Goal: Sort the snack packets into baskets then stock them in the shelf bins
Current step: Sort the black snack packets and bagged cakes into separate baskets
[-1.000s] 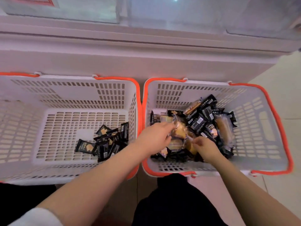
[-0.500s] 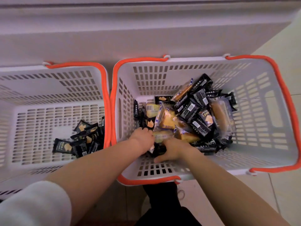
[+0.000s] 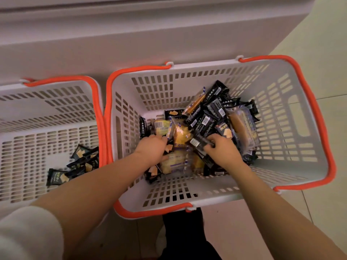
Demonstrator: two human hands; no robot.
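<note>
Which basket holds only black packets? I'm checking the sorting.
The left basket: its small pile of black packets has no yellow cake packets, unlike the mixed right basket where both hands dig.

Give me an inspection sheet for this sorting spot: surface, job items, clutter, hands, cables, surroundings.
Surface: pale tiled floor.
Job's things: right basket holds mixed black and yellow packets; left basket holds only black packets.
Clutter: nothing seen.
Hands: left hand digs into the pile, grasp hidden; right hand grips a black packet.
Cables: nothing seen.
Surroundings: white cabinet behind both baskets.
</note>
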